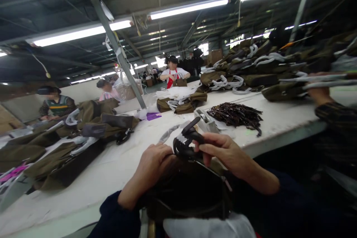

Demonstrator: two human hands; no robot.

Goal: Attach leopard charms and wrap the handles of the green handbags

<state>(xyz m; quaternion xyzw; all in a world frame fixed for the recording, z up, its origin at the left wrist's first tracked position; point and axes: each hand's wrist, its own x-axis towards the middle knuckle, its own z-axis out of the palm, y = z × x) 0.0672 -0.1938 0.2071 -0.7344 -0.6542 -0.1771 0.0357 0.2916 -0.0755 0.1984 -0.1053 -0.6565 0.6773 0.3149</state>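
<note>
A dark bag with a zipper lies open in front of me at the table's edge. My left hand is closed on the bag's upper rim, at the left of a coiled dark strap. With fingers pinched, my right hand holds the right side of that strap, just above the zipper. A pale wrapped handle rises behind my left hand. Beyond the strap stands a grey-white tape dispenser, partly hidden by the strap and my right hand.
Dark straps lie heaped on the white table. Olive bags pile up at left and back right. A metal post rises behind. A person's hand is at right; other people sit or stand across the table.
</note>
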